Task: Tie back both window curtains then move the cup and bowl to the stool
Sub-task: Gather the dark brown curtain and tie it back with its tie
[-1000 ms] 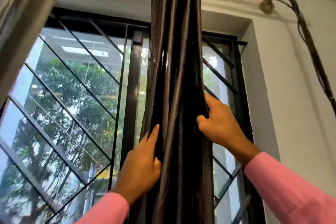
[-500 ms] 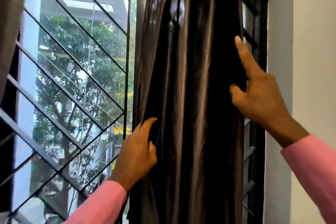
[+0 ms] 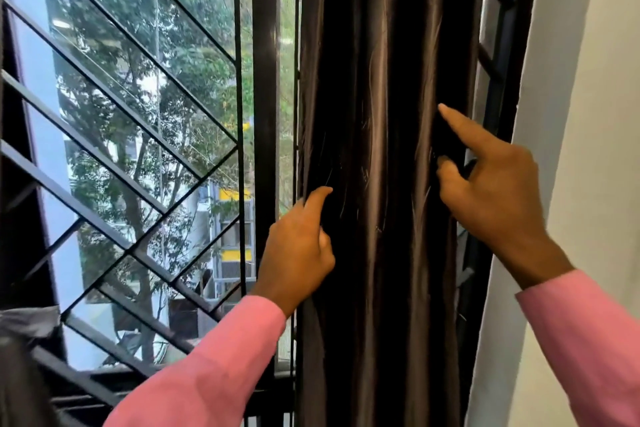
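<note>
A dark brown, shiny curtain (image 3: pixel 377 149) hangs gathered in folds at the right side of the window. My left hand (image 3: pixel 298 250) grips its left edge, thumb in front and fingers tucked behind the fabric. My right hand (image 3: pixel 491 194) holds its right edge, thumb pinching a fold, index finger stretched out over the cloth. Both sleeves are pink. The cup, the bowl and the stool are out of view.
A black metal window grille (image 3: pixel 138 135) with diagonal bars fills the left, with trees and buildings outside. A dark vertical frame post (image 3: pixel 265 114) stands just left of the curtain. A white wall (image 3: pixel 588 114) borders the right. Grey fabric (image 3: pixel 24 322) shows at the lower left.
The view has dropped lower down the window. My right hand has come down and inward on the curtain's right edge, bunching the fabric narrower. My left hand keeps its hold on the left edge.
</note>
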